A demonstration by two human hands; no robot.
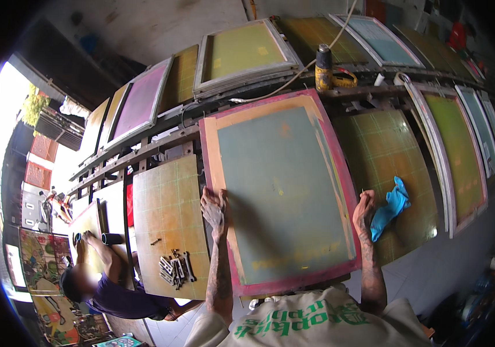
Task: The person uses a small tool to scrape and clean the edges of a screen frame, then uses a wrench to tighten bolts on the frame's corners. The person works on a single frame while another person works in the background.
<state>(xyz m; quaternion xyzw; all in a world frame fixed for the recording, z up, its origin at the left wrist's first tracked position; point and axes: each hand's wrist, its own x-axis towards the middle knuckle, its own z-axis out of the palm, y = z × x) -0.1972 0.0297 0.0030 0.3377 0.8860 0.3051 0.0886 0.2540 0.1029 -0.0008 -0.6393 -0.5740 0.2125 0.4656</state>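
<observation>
In front of me a large screen printing frame (282, 191) lies tilted, with grey-green mesh, tan tape along its inner edges and a pink border. My left hand (214, 209) is closed over its left edge, fingers bent. At the right edge my right hand (364, 208) has its fingers curled together against the border; the fingertips are too small to make out fully. A crumpled blue cloth (390, 208) lies just right of that hand, on a yellowish board (386, 144) with grid lines.
Bolts, metal clamps (172, 269) and a wrench (189, 267) lie on the left board (166, 191). A yellow-black heat gun (324, 66) stands beyond the frame, its cable trailing. More screens (241, 52) line the back rack. A person in purple (123, 298) works at the far left.
</observation>
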